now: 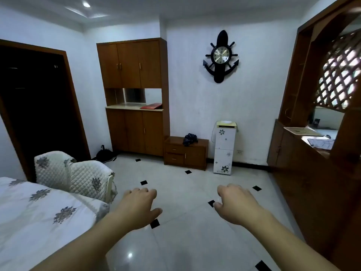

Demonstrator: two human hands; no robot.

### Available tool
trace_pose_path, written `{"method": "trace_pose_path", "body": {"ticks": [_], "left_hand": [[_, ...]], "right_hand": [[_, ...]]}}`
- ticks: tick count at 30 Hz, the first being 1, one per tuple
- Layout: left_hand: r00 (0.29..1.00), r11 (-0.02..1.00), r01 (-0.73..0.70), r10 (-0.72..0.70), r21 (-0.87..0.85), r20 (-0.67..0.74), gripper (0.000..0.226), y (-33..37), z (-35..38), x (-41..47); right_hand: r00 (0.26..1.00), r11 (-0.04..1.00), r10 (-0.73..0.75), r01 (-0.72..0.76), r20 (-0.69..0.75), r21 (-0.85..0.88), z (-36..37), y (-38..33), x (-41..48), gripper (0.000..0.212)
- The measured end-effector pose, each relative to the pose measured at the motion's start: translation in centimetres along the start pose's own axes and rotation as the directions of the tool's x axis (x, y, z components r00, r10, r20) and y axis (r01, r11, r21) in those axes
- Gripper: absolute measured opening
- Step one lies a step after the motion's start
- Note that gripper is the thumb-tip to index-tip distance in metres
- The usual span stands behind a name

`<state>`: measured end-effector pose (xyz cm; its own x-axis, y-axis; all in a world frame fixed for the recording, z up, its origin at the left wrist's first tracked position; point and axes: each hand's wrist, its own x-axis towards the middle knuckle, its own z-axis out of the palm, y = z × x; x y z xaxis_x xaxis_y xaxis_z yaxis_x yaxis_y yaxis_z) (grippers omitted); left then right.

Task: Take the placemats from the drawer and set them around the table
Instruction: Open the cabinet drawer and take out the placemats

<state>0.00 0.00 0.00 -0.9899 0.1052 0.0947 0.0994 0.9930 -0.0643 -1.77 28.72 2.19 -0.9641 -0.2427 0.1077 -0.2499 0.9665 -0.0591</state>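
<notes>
A low wooden cabinet (185, 153) with two shut drawers (174, 153) on its left side stands against the far wall. The table (39, 212), under a white cloth with grey flower prints, fills the lower left. No placemat is in sight. My left hand (139, 206) and my right hand (237, 204) reach forward over the tiled floor, palms down, fingers loosely curled and empty. Both hands are well short of the cabinet.
Two chairs with quilted covers (74, 173) stand at the table's far side. A tall wooden cupboard (134, 94) is at the back, a white water dispenser (224, 147) right of the low cabinet, a wooden partition with a counter (304, 145) on the right, a dark doorway (39, 104) on the left.
</notes>
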Motion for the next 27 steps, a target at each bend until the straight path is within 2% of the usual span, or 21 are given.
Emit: {"method": "trace_pose_path", "body": {"ticks": [6,14,22,27], "left_hand": [[1.000,0.997,-0.027,0.028,0.067,-0.012,0.051,-3.9,1.4,7.8],[0.999,0.998,-0.048,0.048,0.048,0.011,0.051,-9.3,2.1,22.3],[0.996,0.997,-0.077,0.077,-0.002,0.045,0.049,-9.7,5.0,35.8],[0.998,0.998,-0.065,0.065,0.001,0.024,0.048,-9.4,7.2,45.9]], "right_hand": [[1.000,1.000,0.007,-0.006,0.006,-0.013,1.4,-1.7,8.7,0.021],[0.999,0.999,0.045,-0.044,0.026,-0.022,2.8,-2.8,22.4,0.026],[0.995,0.996,0.084,-0.084,0.060,-0.010,5.6,1.7,35.3,0.036],[0.997,1.000,0.028,-0.029,0.072,0.006,8.2,6.1,46.5,0.037]]}}
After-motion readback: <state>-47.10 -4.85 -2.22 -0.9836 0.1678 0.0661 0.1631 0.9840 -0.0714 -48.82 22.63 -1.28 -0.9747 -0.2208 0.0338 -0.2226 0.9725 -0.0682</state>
